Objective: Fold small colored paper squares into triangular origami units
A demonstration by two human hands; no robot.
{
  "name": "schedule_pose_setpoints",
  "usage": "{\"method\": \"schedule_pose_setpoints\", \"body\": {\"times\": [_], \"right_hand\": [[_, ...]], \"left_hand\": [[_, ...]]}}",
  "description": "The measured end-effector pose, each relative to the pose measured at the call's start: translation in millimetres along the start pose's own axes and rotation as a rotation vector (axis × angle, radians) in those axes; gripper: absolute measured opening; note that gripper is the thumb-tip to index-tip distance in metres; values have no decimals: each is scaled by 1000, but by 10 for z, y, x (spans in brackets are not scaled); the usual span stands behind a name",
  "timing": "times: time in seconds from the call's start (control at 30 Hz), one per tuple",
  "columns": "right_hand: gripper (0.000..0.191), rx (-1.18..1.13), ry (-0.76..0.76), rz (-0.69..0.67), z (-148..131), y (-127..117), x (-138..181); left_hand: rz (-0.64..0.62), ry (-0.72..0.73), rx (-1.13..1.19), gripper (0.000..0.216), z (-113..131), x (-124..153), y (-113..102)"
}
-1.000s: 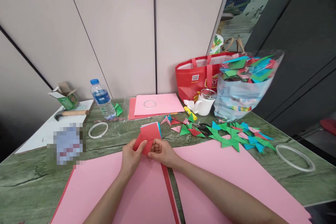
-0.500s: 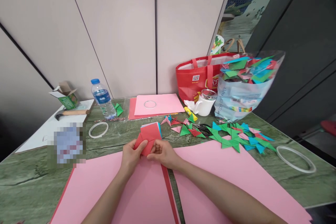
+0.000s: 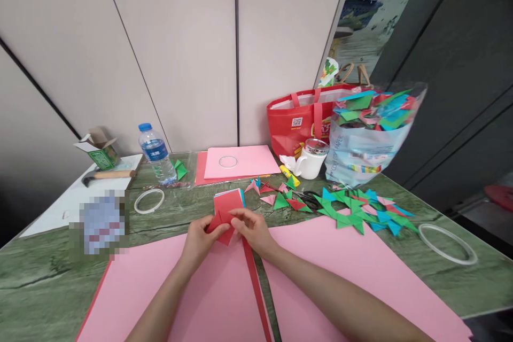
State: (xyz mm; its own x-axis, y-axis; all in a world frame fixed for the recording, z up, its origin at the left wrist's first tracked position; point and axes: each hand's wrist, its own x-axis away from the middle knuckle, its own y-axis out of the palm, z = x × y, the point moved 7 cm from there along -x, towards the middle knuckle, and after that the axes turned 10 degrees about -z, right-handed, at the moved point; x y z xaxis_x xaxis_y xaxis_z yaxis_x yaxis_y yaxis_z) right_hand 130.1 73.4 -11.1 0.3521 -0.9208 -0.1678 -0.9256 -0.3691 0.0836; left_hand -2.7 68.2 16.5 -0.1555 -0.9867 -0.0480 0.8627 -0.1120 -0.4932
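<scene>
A piece of red folded paper is held up over the pink sheets. My left hand pinches its left side, thumb on top and fingers beneath. At the paper's right edge, my right hand has its thumb and index finger closed on a corner; its other fingers curl under. Just behind the folded piece lies a small stack of cut paper, red on top with blue and white edges. Large pink sheets spread under both forearms, with red paper showing along one edge.
Folded paper pieces and black scissors lie to the right. Behind them stand a white mug, a red bag and a filled plastic bag. At the left are a water bottle, a hammer and a white ring.
My right hand's index finger and thumb have moved up along the red paper's right edge. The folded piece has turned and sits slightly lower, showing more of the stack behind.
</scene>
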Motion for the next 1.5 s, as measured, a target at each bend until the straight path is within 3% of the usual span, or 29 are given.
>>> {"method": "schedule_pose_setpoints", "body": {"times": [0.1,0.2,0.27,0.3,0.4,0.47,0.6,0.8,1.0,1.2,1.5], "right_hand": [[15,-3,15,41,12,-27,0],[13,-65,-19,99,-1,-72,-1],[13,-80,-58,138,-29,-110,1],[12,-60,-81,154,-50,-127,3],[6,23,-163,164,-125,-146,11],[4,21,-209,132,-150,-128,14],[7,4,-216,78,-145,-82,20],[11,8,-157,73,-102,-86,9],[11,-30,-138,69,-63,-106,-22],[18,-123,-25,-27,7,-53,-41],[11,27,-111,115,-72,-135,-3]], "left_hand": [[-17,53,-48,24,37,7,14],[149,148,-59,20,110,51,-120],[241,139,-48,26,108,84,-186],[233,110,-23,29,86,85,-177],[38,41,127,39,18,56,-7],[-21,45,207,34,2,52,60],[87,127,157,16,23,70,-23],[160,242,47,14,93,97,-100],[68,147,107,16,62,44,-69],[127,99,170,10,20,50,-72],[103,17,239,14,-46,52,15]]}}
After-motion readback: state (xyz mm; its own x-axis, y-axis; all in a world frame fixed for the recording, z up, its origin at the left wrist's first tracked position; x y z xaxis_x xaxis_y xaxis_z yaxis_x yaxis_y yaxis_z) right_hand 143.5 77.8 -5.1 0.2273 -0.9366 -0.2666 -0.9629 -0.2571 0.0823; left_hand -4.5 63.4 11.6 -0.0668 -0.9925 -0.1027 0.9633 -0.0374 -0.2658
